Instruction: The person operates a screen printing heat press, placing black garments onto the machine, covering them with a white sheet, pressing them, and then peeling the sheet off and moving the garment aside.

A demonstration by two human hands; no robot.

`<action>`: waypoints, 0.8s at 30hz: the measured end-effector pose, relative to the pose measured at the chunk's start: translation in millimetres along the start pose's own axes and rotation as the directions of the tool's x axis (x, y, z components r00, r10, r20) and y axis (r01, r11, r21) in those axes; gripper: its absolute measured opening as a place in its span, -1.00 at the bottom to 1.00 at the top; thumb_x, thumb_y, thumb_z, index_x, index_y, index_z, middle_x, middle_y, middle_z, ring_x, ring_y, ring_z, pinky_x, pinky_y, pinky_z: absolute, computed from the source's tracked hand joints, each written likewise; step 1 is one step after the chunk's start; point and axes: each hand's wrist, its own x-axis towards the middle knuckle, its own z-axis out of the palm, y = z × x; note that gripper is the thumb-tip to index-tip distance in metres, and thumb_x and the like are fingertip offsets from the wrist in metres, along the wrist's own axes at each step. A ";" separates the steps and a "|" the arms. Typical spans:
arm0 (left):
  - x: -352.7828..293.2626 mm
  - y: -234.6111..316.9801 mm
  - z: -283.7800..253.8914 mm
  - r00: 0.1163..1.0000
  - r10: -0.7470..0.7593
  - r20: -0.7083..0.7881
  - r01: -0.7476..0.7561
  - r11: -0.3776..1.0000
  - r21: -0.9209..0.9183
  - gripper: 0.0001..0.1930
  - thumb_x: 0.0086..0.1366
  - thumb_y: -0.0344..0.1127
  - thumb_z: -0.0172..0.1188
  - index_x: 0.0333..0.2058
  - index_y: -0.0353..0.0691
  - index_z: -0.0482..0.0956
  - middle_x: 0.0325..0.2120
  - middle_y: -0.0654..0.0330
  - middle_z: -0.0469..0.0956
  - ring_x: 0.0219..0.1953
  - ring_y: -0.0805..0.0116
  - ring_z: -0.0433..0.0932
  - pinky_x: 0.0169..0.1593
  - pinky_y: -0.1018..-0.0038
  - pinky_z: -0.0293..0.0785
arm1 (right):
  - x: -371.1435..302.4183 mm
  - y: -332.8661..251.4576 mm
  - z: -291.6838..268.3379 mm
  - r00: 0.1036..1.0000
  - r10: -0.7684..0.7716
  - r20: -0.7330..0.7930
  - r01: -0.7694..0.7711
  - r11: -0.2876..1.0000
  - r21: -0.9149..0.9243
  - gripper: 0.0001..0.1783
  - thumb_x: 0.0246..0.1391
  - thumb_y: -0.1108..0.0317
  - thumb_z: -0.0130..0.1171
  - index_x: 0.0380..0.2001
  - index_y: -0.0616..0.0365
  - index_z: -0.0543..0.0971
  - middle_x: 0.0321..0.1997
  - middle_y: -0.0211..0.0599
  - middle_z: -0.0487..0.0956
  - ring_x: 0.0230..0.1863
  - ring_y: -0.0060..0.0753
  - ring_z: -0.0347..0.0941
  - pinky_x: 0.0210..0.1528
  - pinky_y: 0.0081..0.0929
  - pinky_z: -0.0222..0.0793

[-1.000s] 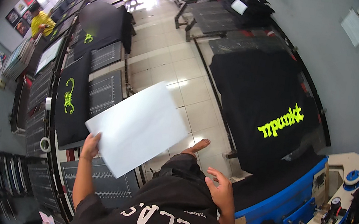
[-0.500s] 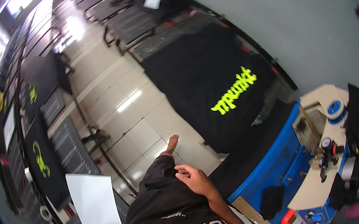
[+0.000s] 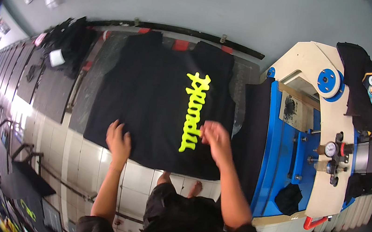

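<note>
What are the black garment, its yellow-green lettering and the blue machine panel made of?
Black garment: matte fabric, lying limp; fibre unclear.
Yellow-green lettering: likely ink or film; opaque, crisp-edged.
Blue machine panel: smooth, evenly coloured; likely painted metal, possibly plastic.

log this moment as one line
left hand: at edge of black fabric shirt; right hand: beside neon-yellow lettering, contact unclear; at right: blue-and-cream machine

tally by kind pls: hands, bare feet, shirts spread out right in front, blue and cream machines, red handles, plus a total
Hands: 2 (left hand, right hand)
Bare feet: 2 (left foot, right foot)
Black shirt: 1
Blue-and-cream machine: 1
Red handle: 1
Total: 7
</note>
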 end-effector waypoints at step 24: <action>227.8 110.9 216.0 0.832 0.435 0.343 -0.453 0.891 -0.031 -0.41 0.43 -0.15 -0.02 0.36 -0.22 0.16 0.38 -0.18 0.06 0.42 -0.25 -0.02 0.41 -0.06 -0.08 | 395.3 -1.3 -152.1 0.872 -0.422 -0.249 -0.089 0.362 -0.928 -0.72 0.20 0.04 0.15 -0.25 -0.01 0.58 -0.26 -0.16 0.67 -0.12 0.11 0.57 -0.11 0.00 0.43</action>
